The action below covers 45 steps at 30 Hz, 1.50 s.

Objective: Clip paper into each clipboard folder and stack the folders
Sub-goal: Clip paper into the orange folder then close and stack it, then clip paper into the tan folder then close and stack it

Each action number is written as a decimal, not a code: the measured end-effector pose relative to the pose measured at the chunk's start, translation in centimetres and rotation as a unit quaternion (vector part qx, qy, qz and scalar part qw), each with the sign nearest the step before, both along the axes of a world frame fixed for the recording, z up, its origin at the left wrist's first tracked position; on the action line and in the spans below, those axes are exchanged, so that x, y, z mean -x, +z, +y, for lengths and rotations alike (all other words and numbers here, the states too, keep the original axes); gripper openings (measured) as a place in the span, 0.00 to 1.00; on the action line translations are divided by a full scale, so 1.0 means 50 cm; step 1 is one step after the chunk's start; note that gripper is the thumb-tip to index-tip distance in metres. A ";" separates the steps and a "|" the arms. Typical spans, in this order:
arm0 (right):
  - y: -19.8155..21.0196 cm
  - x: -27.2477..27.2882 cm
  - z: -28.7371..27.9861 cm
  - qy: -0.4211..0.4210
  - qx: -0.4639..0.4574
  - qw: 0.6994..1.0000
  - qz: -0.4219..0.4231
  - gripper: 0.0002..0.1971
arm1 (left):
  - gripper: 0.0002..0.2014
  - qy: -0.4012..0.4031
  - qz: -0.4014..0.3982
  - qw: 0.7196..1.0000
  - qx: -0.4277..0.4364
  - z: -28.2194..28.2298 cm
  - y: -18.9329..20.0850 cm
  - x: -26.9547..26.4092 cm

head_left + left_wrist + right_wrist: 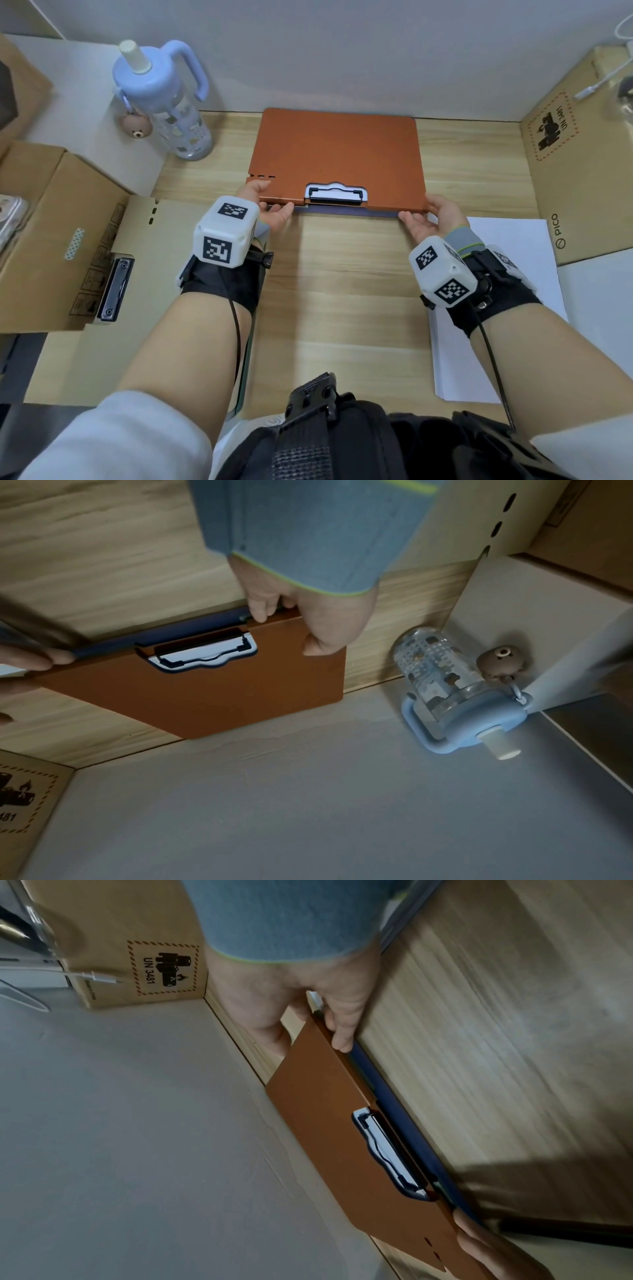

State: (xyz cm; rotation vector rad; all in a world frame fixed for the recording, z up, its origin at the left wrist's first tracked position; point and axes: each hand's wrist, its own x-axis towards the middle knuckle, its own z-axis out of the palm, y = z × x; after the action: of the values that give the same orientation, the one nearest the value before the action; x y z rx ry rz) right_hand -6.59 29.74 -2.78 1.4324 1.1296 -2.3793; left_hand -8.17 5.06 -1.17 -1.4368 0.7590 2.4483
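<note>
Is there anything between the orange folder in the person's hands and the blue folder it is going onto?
Nothing visible does. The orange folder already lies over the blue folder, whose near edge shows beneath it. The left hand and right hand each grip a near corner; their fingertips curl under the orange folder's near edge.

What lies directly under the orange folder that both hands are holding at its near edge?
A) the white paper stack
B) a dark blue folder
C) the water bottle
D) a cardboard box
B: a dark blue folder edge peeks out beneath the orange folder, held by the left hand and right hand; the paper stack lies apart to the right.
</note>
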 end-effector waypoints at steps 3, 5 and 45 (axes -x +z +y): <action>0.001 -0.004 0.000 0.006 -0.006 1.000 0.005 0.21 | 0.16 0.010 -0.003 1.000 -0.020 -0.003 0.000 -0.001; 0.004 -0.007 -0.001 0.009 -0.006 1.000 0.012 0.19 | 0.15 0.000 -0.003 1.000 -0.016 -0.003 0.002 -0.009; -0.046 -0.192 -0.384 0.490 -0.061 0.869 -0.045 0.09 | 0.36 -0.380 -0.191 0.636 0.644 -0.353 -0.058 -0.271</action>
State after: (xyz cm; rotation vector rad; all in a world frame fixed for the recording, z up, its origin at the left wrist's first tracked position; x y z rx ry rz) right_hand 2.99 10.53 -5.05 0.6709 1.5028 -1.5127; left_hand 5.36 -12.62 -4.08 -1.2750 2.5281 0.6756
